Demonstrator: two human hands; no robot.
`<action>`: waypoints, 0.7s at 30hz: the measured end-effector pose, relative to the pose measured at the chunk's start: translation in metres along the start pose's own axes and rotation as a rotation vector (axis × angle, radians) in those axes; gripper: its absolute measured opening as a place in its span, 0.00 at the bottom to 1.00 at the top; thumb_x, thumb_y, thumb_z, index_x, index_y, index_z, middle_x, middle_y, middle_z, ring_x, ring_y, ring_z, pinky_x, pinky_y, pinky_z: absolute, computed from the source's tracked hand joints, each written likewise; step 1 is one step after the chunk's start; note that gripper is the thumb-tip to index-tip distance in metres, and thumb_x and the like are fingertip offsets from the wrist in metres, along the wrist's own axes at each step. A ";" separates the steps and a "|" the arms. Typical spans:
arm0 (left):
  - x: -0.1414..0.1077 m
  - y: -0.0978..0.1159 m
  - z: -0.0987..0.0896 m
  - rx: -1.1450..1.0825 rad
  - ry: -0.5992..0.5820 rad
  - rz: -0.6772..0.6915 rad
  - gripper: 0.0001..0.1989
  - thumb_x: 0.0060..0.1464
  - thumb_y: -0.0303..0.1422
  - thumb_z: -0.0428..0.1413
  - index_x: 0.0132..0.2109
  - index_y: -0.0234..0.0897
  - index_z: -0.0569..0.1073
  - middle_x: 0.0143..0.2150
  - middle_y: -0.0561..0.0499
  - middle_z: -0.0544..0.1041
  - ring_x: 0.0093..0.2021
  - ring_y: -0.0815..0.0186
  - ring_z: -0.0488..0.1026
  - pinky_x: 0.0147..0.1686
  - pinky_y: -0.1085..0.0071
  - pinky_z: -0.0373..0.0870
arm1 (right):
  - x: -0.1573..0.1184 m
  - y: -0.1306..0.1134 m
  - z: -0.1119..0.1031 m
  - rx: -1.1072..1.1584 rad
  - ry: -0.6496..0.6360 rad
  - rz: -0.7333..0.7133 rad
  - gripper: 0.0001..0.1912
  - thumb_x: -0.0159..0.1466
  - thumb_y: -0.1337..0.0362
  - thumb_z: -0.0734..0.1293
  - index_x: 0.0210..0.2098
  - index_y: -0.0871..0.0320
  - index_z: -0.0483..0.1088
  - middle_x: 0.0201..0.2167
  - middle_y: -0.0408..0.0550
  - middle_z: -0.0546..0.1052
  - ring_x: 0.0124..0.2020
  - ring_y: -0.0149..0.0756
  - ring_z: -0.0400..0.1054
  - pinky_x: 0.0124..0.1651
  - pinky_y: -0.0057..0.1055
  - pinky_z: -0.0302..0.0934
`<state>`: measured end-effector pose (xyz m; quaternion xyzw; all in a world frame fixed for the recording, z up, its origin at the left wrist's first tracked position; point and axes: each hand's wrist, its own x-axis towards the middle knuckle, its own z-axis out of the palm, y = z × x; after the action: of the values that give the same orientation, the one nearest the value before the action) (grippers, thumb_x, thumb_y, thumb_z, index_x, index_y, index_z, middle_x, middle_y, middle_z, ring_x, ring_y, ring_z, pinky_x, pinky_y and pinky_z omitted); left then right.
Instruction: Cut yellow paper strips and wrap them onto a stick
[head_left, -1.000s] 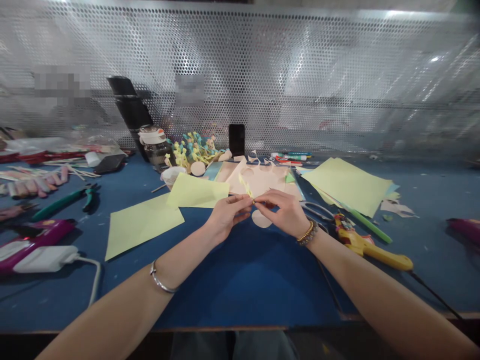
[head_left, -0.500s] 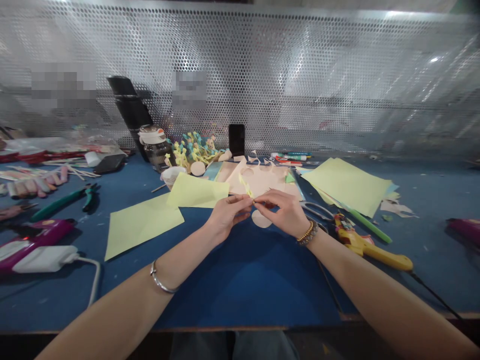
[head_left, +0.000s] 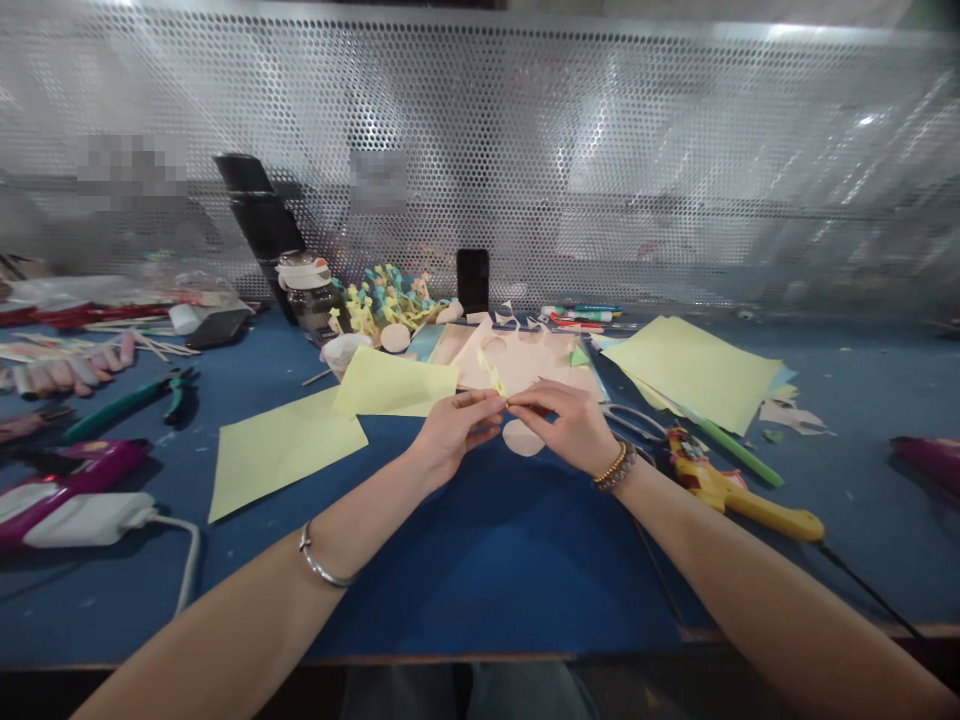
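Near the middle of the table my left hand (head_left: 459, 428) and my right hand (head_left: 568, 420) meet, thumbs and fingers pinched closed at the same spot. A thin yellow paper piece (head_left: 493, 370) sticks up from between the fingertips, its lower end hidden by them. Just below the fingers lies a pale round paper disc (head_left: 523, 438), flat on the blue table (head_left: 465, 580). Behind the hands is a pinkish sheet (head_left: 536, 355) with round cut-outs. Yellow paper sheets (head_left: 289, 452) lie left of my left hand.
To the right are scissors (head_left: 637, 418), a yellow glue gun (head_left: 757, 503), a green-handled tool (head_left: 742, 452) and stacked yellow sheets (head_left: 697, 365). A phone (head_left: 473, 280) stands against the perforated metal screen (head_left: 525, 130). Paper flowers (head_left: 386, 295), a jar (head_left: 311, 295) and green pliers (head_left: 124, 405) are left.
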<state>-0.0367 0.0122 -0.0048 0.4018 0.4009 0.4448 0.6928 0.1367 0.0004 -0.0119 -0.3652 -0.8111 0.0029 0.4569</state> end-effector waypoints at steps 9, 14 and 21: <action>0.001 -0.002 -0.002 -0.006 -0.020 0.014 0.11 0.38 0.35 0.68 0.29 0.35 0.77 0.27 0.54 0.74 0.30 0.73 0.69 0.36 0.73 0.67 | 0.000 -0.003 0.000 0.001 0.003 0.027 0.07 0.63 0.63 0.65 0.36 0.57 0.75 0.32 0.47 0.78 0.30 0.32 0.71 0.35 0.31 0.68; 0.000 -0.002 -0.002 0.004 -0.024 0.027 0.11 0.38 0.35 0.68 0.30 0.35 0.77 0.27 0.54 0.74 0.30 0.72 0.70 0.36 0.73 0.66 | -0.001 -0.004 0.001 -0.011 0.015 0.030 0.07 0.63 0.64 0.65 0.36 0.57 0.75 0.32 0.48 0.78 0.29 0.32 0.70 0.35 0.31 0.68; 0.001 -0.002 -0.003 -0.014 -0.028 0.008 0.11 0.39 0.35 0.68 0.30 0.35 0.77 0.27 0.54 0.74 0.30 0.73 0.70 0.37 0.73 0.67 | 0.001 0.000 -0.002 0.026 -0.033 0.001 0.08 0.64 0.63 0.64 0.38 0.58 0.75 0.33 0.49 0.79 0.31 0.33 0.71 0.36 0.32 0.68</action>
<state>-0.0381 0.0132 -0.0077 0.4047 0.3862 0.4446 0.6996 0.1378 0.0001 -0.0102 -0.3597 -0.8181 0.0198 0.4482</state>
